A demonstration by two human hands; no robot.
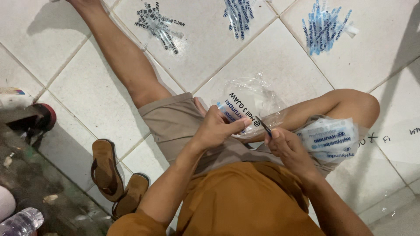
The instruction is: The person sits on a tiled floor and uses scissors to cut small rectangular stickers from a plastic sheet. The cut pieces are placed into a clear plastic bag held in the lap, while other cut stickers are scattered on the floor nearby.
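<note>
Two hands (218,129) (284,144) grip sticker strip (232,111) (w/ bag).

I see the white floor tiles (87,87) evenly and brightly lit from overhead, with soft light and no harsh glare. A blurred grey shadow lies on the tiles beside the outstretched leg (124,57), and another darkens the tiles at the far right edge. Left of the sandals (116,179) the corner turns dim and murky. The clear plastic bag (253,98) shows faint sheen. Focus is fairly sharp centrally, softer towards the edges.
</note>
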